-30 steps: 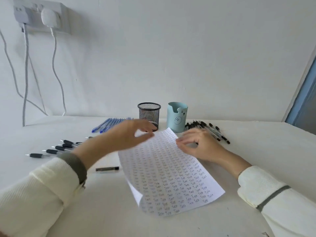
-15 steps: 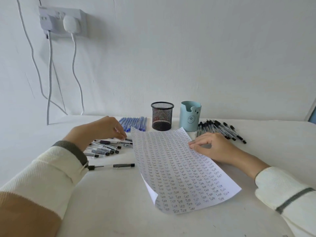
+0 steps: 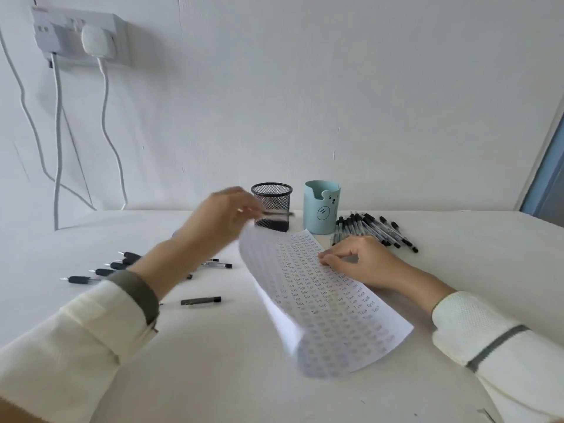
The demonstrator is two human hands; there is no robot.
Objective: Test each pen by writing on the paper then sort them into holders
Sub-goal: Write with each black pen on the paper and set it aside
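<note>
My left hand (image 3: 222,215) is raised in front of the black mesh holder (image 3: 271,206) and pinches a thin pen (image 3: 274,213), blurred, pointing right across the holder. My right hand (image 3: 357,264) rests on the paper (image 3: 320,303), fingers curled, pressing its upper right part. The sheet is covered in rows of small written words and its left edge curls up. The light blue bear holder (image 3: 322,210) stands right of the mesh one. Black pens (image 3: 375,230) lie in a pile right of it.
More black-gripped pens (image 3: 103,271) lie in a row on the white table (image 3: 213,361) at the left, partly behind my left arm. A single dark pen (image 3: 200,301) lies nearer me. A wall socket (image 3: 79,38) with white cables hangs at upper left.
My left hand has lifted from the pens at the left and swung right toward the mesh holder with a pen in its fingers. My right hand stays on the paper.
</note>
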